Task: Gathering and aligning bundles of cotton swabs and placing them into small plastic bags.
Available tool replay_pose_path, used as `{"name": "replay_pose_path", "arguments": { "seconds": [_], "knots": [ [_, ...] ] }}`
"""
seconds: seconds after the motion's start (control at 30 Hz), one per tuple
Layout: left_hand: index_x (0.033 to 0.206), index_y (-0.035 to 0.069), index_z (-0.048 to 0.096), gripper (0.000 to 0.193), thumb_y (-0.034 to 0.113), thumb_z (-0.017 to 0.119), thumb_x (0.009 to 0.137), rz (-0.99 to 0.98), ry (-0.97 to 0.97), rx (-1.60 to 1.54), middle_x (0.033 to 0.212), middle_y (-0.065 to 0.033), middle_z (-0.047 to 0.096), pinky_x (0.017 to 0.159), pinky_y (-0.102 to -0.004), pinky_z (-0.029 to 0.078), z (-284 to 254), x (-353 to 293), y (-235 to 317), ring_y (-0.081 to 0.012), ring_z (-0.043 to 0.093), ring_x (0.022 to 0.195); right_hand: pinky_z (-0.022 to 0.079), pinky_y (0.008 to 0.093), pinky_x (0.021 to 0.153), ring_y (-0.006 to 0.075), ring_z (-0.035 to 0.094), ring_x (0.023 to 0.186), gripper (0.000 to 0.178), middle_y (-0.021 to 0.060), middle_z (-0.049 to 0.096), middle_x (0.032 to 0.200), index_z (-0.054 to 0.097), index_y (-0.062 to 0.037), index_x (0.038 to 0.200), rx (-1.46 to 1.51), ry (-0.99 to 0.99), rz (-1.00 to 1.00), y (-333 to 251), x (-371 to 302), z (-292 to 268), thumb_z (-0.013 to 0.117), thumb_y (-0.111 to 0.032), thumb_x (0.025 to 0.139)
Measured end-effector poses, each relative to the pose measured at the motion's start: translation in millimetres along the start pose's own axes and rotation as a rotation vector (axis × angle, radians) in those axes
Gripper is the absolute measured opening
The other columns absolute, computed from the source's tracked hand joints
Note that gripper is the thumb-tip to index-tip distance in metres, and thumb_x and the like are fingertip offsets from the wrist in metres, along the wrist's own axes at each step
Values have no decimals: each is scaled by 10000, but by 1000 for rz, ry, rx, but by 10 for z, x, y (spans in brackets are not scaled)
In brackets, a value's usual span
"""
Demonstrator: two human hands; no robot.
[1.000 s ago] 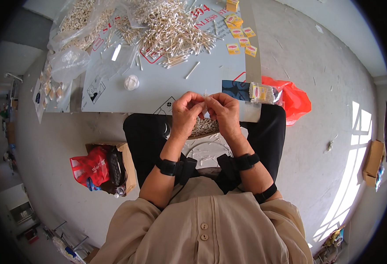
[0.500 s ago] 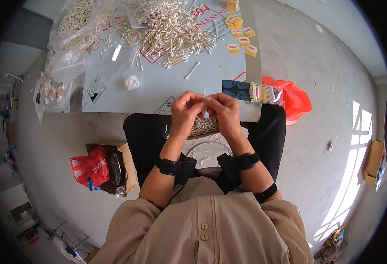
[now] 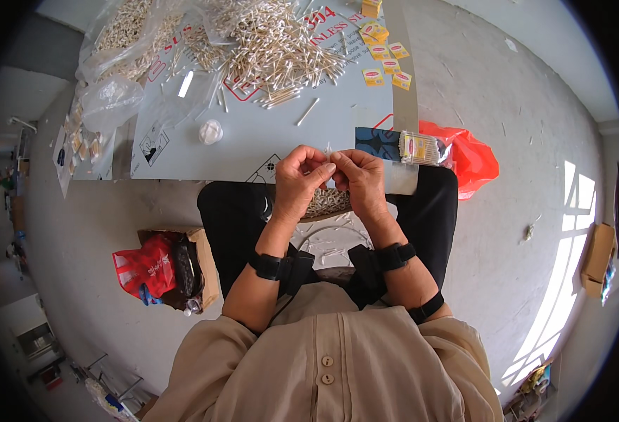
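My left hand (image 3: 300,177) and my right hand (image 3: 360,176) meet at the table's near edge, both closed in a pinch. Between their fingertips a small whitish, see-through piece (image 3: 328,149) sticks up; its kind is too small to tell. Below the hands, a container of cotton swabs (image 3: 326,203) rests between my knees, partly hidden by my wrists. A large loose heap of cotton swabs (image 3: 274,60) covers the far part of the table (image 3: 253,141). One single swab (image 3: 308,112) lies nearer, apart from the heap.
A round white wad (image 3: 211,131) sits left on the table, near clear plastic bags (image 3: 112,102). Yellow cards (image 3: 378,53) are scattered at the far right. A clear pack of swabs (image 3: 418,148) lies by a red bag (image 3: 468,162). An open carton (image 3: 207,267) stands on the floor.
My fingertips have shifted slightly: the right thumb now lies across toward the left fingers. Both hands stay in the same place, and the things on the table have not moved.
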State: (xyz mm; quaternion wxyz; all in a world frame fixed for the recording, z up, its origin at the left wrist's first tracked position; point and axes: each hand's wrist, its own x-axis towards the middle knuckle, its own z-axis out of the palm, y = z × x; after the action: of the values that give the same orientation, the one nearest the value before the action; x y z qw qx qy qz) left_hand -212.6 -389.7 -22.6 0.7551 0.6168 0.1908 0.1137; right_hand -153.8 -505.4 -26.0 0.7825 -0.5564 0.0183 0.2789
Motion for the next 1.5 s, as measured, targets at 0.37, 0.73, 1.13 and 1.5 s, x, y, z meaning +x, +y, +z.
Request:
{"name": "replay_pose_path", "arguments": {
  "seconds": [0.37, 0.73, 1.13, 1.5],
  "knots": [
    [839, -4, 597, 73, 53, 639, 859, 42, -19, -19, 689, -20, 594, 506, -212, 472, -5, 7, -36, -72, 552, 586, 357, 187, 428, 47, 463, 489, 198, 9, 571, 602, 663, 26, 777, 9, 4, 18, 3, 3, -17, 651, -145, 877],
    [854, -12, 606, 60, 44, 625, 867, 26, -33, -23, 704, -31, 607, 520, -215, 473, 12, -5, -1, -80, 563, 605, 351, 186, 427, 44, 462, 485, 215, 6, 556, 582, 651, 24, 751, -60, 6, 13, -45, 14, -5, 710, -166, 831],
    [871, -19, 607, 52, 8, 622, 830, 26, -63, -23, 706, -31, 607, 545, -219, 479, 13, -20, 8, -84, 570, 630, 403, 203, 477, 51, 501, 531, 214, 24, 604, 629, 648, 50, 735, -213, 33, -53, -86, 3, 27, 708, -139, 814],
    [881, -21, 597, 74, 22, 627, 828, 20, -52, -86, 723, -36, 601, 558, -221, 477, -19, -25, -4, -85, 560, 634, 343, 185, 438, 45, 467, 500, 132, 14, 577, 614, 658, 45, 808, 24, -41, 14, -22, 3, -28, 659, -83, 840]
  ]
}}
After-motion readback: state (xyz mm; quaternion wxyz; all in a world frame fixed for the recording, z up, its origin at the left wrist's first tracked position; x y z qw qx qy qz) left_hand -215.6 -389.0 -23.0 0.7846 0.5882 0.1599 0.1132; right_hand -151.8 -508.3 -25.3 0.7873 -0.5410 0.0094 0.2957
